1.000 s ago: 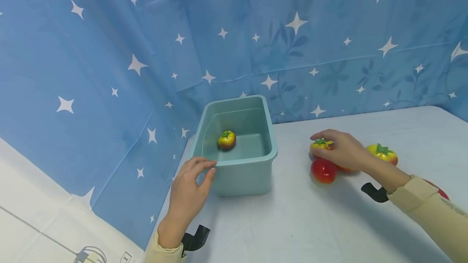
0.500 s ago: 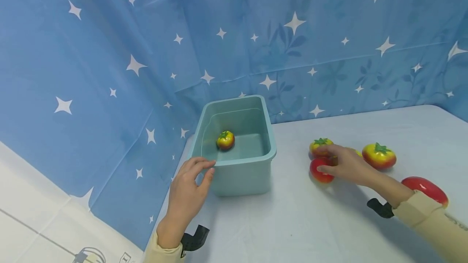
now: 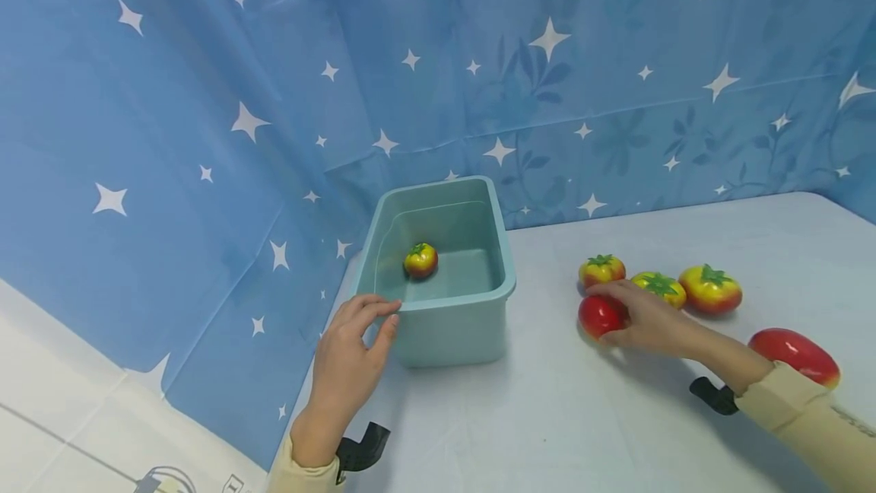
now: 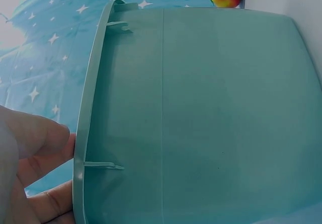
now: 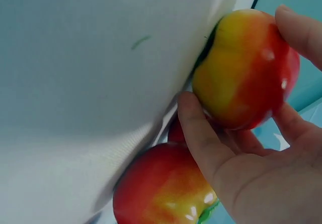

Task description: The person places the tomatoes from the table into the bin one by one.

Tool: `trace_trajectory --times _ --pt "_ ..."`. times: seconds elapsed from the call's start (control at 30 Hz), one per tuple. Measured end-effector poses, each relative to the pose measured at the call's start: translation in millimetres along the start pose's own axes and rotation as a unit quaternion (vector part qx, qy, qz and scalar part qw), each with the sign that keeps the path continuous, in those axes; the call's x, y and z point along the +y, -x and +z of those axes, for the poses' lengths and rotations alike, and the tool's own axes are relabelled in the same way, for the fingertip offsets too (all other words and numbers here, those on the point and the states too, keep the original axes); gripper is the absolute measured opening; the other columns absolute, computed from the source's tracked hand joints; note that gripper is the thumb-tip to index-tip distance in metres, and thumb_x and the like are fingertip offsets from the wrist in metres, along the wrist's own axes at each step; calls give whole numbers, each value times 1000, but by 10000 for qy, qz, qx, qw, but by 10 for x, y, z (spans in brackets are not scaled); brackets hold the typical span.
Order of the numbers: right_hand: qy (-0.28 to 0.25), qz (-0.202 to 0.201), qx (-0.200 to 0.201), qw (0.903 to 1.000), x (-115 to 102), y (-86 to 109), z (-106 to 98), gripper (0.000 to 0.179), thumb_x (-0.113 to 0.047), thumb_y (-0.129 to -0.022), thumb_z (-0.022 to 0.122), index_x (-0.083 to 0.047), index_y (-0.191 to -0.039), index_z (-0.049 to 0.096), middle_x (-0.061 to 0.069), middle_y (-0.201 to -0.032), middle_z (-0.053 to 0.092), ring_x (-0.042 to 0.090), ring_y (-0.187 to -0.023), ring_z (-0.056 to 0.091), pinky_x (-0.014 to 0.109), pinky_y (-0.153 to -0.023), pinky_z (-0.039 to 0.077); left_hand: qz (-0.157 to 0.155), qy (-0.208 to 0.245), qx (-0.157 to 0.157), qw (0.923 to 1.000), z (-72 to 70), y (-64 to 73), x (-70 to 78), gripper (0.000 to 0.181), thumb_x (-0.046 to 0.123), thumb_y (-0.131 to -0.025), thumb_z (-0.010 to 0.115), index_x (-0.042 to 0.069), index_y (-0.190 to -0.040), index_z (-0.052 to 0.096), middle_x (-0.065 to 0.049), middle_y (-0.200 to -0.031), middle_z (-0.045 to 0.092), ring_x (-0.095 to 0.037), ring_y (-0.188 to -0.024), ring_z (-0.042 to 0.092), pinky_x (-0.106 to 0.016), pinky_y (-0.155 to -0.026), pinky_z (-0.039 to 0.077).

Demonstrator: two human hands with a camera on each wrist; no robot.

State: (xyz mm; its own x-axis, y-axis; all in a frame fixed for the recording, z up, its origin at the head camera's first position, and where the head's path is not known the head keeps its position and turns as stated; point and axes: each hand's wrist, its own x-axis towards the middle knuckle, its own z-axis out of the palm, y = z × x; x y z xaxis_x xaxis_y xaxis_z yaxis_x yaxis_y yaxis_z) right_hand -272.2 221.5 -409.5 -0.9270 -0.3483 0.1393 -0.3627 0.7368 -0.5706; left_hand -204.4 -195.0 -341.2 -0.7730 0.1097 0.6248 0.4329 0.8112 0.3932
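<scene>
My right hand [image 3: 646, 318] has its thumb and fingers curled round a smooth red-and-yellow toy fruit [image 3: 598, 316] on the white table; the right wrist view gives its yellow side [image 5: 226, 73]. Just behind it lie yellow-and-red toy fruits with green leafy tops, one at the left [image 3: 601, 270], one in the middle [image 3: 658, 287] and one at the right [image 3: 710, 290]. The fingertips of my left hand [image 3: 349, 356] rest at the near left rim of a teal bin [image 3: 452, 335], thumb apart from it. Inside the bin sits another leafy-topped toy fruit [image 3: 420, 260].
A long red toy fruit resembling a mango [image 3: 794, 356] lies beside my right forearm, partly behind the sleeve. The blue star-patterned cloth [image 3: 438, 97] stands behind the table and along the left of the bin. White tabletop [image 3: 547, 394] spreads between my arms.
My right hand has left the left leafy-topped fruit, come nearer to me and closed round the smooth red one. The left hand stays at the bin's rim.
</scene>
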Motion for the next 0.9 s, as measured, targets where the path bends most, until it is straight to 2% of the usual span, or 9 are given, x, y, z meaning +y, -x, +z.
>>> trace_trajectory --times 0.2,0.43,0.6,0.9 --pt "27 4 13 10000 -3 -42 33 73 -21 -71 87 -8 -134 54 24 -131 49 46 -117 45 52 -74 56 51 -19 51 10000 3 -7 -19 18 22 -92 70 20 -109 75 3 -112 64 -20 -108 61 -44 -76 54" --pt "-355 214 2 9991 -30 -82 -63 79 -31 -73 86 -7 -137 48 22 -132 47 44 -118 44 46 -71 57 110 -38 44 9999 -4 -9 -11 18 21 -92 69 20 -109 75 3 -113 64 -19 -108 60 -41 -75 54" --pt "-699 114 252 9972 -157 -125 -166 80 -24 -75 85 -3 -139 42 23 -133 45 44 -117 44 47 -74 57 201 11 34 9998 -5 -9 -16 18 20 -93 69 20 -110 74 3 -113 64 -18 -109 60 -42 -79 54" --pt "-1245 -32 763 9893 -363 -185 -254 87 -22 -76 85 -10 -147 35 22 -139 41 44 -121 42 45 -74 58 263 52 40 9996 -7 -9 -16 17 19 -92 70 19 -108 75 3 -112 64 -18 -108 59 -42 -81 53"
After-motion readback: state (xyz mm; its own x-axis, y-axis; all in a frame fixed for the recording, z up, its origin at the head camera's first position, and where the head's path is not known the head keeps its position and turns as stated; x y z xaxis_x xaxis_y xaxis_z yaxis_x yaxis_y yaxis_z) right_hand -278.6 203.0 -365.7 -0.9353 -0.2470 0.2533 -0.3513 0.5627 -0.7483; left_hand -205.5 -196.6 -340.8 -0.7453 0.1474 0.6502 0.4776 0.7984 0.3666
